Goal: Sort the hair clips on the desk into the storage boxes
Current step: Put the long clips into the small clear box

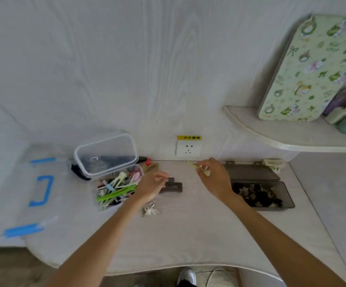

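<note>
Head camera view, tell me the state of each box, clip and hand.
Clear box: lid open, full of colourful clips.
Dark box: lid open, holds dark clips.
Dark claw clip: on desk, left hand gripping it.
Yellow-green clip: pinched in right hand.

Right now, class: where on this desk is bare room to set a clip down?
The near desk is bare, between the forearms. A small bare patch lies between the dark claw clip and grey box. It is crowded around the clear box.
</note>
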`<state>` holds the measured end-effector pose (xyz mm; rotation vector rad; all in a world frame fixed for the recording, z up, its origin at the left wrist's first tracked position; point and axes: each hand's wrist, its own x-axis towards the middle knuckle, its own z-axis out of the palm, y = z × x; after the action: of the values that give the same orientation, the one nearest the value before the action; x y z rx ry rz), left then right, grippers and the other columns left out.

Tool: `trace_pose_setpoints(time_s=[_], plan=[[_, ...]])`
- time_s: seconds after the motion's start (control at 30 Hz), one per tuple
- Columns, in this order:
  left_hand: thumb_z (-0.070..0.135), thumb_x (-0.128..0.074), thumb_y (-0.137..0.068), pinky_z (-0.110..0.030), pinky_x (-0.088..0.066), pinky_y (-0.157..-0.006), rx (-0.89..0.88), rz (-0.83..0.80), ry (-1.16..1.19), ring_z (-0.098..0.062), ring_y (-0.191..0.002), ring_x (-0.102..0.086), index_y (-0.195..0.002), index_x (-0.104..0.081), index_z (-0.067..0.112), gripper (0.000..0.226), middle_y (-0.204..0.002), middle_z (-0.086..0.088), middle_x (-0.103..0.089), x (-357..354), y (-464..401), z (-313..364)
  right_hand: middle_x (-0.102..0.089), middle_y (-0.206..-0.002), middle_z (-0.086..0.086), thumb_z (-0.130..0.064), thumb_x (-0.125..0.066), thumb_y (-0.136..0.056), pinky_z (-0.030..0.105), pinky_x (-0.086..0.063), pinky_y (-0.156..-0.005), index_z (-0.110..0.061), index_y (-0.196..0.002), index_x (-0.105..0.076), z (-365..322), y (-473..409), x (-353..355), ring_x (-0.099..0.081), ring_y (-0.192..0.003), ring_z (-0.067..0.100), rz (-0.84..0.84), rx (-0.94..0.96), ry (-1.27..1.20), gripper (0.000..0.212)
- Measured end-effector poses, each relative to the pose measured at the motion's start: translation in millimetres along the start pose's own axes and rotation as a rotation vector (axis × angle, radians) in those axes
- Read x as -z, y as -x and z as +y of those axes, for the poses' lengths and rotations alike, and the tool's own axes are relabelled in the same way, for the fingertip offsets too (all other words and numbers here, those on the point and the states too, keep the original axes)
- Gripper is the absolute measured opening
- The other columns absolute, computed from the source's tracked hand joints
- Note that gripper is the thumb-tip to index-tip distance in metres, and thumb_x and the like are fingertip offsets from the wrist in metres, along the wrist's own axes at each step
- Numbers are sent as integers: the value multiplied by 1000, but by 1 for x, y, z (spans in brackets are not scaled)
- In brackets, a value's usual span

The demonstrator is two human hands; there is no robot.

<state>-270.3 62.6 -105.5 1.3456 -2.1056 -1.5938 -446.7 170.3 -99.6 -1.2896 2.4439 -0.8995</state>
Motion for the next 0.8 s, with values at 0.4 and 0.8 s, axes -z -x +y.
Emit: trace_pose_setpoints(time_s=[0.4, 0.8], plan=[[4, -52, -85, -21, -37, -76, 111, 622, -66, -16, -95, -58, -115, -57, 15, 33, -119, -7, -59, 132, 56, -103, -68, -97, 4, -7, -57, -86, 37, -46, -92, -16, -98, -71, -144, 6, -118, -60, -97, 23, -113, 584, 127, 21], [13, -64, -81, -44, -47, -94, 289, 59, -137, -31, -111, -56, -144, -16, 22, 80, -135, -10, -48, 139, 55, -102, -47, -140, 2, -12, -50, -89, 42, -44, -98, -29, -140, -35, -102, -72, -133, -51, -119, 27, -631, 248, 386, 55]])
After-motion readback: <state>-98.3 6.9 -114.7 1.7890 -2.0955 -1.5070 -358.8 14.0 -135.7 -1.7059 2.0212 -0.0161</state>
